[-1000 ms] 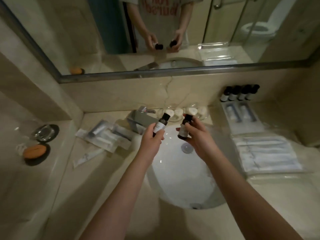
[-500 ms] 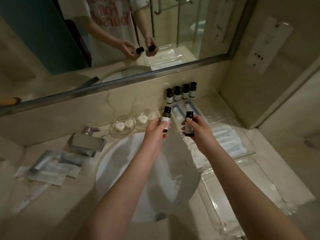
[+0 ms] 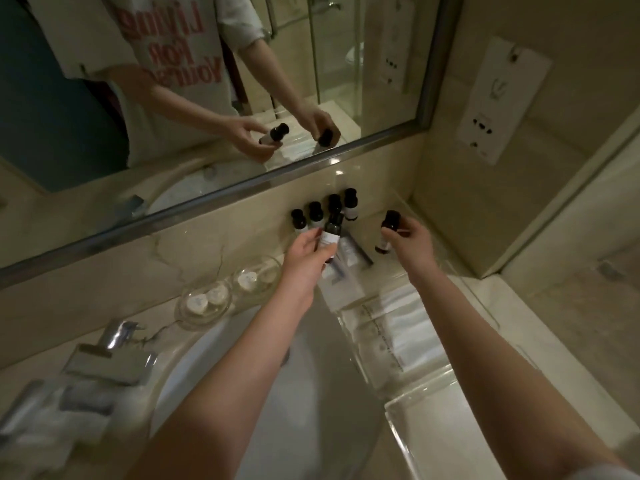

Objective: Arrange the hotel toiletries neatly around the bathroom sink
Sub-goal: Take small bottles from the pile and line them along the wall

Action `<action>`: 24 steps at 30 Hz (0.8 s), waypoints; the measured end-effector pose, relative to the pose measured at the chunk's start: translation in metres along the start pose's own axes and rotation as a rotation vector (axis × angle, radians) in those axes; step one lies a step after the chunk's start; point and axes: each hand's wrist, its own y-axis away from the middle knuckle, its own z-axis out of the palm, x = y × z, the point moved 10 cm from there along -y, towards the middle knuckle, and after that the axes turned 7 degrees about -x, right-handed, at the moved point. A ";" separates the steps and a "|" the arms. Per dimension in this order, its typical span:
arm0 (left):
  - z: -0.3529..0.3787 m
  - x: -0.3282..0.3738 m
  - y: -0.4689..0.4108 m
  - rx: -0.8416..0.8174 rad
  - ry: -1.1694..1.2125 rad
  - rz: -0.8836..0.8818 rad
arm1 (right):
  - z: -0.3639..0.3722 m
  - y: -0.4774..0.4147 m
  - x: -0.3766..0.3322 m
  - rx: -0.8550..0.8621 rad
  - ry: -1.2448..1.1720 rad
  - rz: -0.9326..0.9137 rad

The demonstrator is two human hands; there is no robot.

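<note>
My left hand [image 3: 306, 259] grips a small dark bottle with a white label [image 3: 331, 232], held just in front of a row of several matching bottles [image 3: 316, 212] standing against the back wall. My right hand [image 3: 410, 242] holds a second small dark bottle [image 3: 388, 230] to the right of that row, above the counter's back right corner. Under my hands lie flat white sachets [image 3: 349, 252] and a small white box [image 3: 341, 289]. The white sink basin [image 3: 277, 393] lies below my forearms.
Two glass dishes with round soaps [image 3: 204, 303] [image 3: 254, 278] sit behind the basin. The chrome faucet [image 3: 110, 355] stands at left, with wrapped packets [image 3: 52, 410] beside it. A clear tray [image 3: 450, 420] with bagged items [image 3: 398, 337] lies on the right. The mirror [image 3: 207, 98] spans the wall.
Both hands have carried their bottles from over the basin to the back right, up to the row of bottles. My view has swung right along with them.
</note>
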 end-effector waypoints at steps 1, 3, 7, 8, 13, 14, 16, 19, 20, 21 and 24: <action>-0.001 0.002 -0.005 0.007 -0.010 0.008 | -0.001 -0.010 -0.001 0.011 0.029 -0.004; -0.006 0.005 -0.015 0.023 -0.033 0.019 | 0.002 -0.028 -0.004 0.004 0.057 -0.008; -0.016 0.004 -0.032 0.043 -0.014 0.015 | 0.017 -0.063 -0.010 -0.064 0.087 -0.048; -0.018 0.003 -0.034 0.042 -0.021 0.014 | 0.021 -0.070 -0.011 -0.081 0.111 -0.062; -0.023 -0.006 -0.042 0.035 -0.034 -0.010 | 0.031 -0.085 -0.006 -0.100 0.228 -0.081; -0.024 -0.007 -0.043 0.038 -0.035 -0.013 | 0.032 -0.085 -0.007 -0.101 0.221 -0.094; -0.025 -0.008 -0.045 0.045 -0.037 -0.011 | 0.031 -0.084 -0.006 -0.105 0.198 -0.105; -0.024 -0.007 -0.046 0.045 -0.033 -0.014 | 0.026 -0.082 -0.002 -0.095 0.179 -0.084; -0.023 -0.007 -0.046 0.043 -0.033 -0.015 | 0.024 -0.083 -0.002 -0.087 0.178 -0.087; -0.022 -0.006 -0.045 0.042 -0.033 -0.014 | 0.020 -0.083 -0.004 -0.076 0.180 -0.094; -0.018 -0.002 -0.042 0.036 -0.038 -0.010 | 0.011 -0.084 -0.017 -0.040 0.270 -0.131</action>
